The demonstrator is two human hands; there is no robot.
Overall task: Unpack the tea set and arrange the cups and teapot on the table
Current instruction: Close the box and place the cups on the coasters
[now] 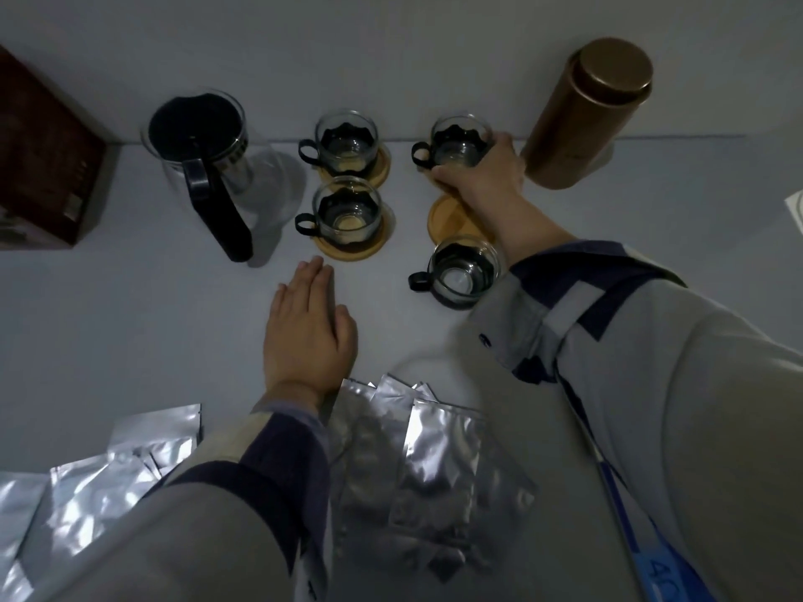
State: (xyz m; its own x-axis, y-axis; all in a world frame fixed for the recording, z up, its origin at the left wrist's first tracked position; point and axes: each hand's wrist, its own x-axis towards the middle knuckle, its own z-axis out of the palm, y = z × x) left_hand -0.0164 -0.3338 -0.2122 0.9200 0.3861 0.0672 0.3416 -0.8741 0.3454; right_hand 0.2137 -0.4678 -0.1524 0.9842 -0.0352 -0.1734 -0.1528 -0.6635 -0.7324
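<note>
R hand [482, 176] round far-right cup [458, 143] — L hand [304, 323] flat on table [130, 306]

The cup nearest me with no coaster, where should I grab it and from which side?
Take the near cup by its glass wall from above or the right. Its small black handle sticks out left, likely too tight for fingers, and the bare coaster lies just behind it, an easy short lift.

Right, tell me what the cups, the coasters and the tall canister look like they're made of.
Cups, such as the one the right hand grips: clear glass, see-through walls, in dark holders with handles, probably plastic.
Coasters: pale tan discs, matte, likely bamboo or wood.
Canister: bronze-brown with a soft sheen, probably metal, though coated card is possible.
</note>
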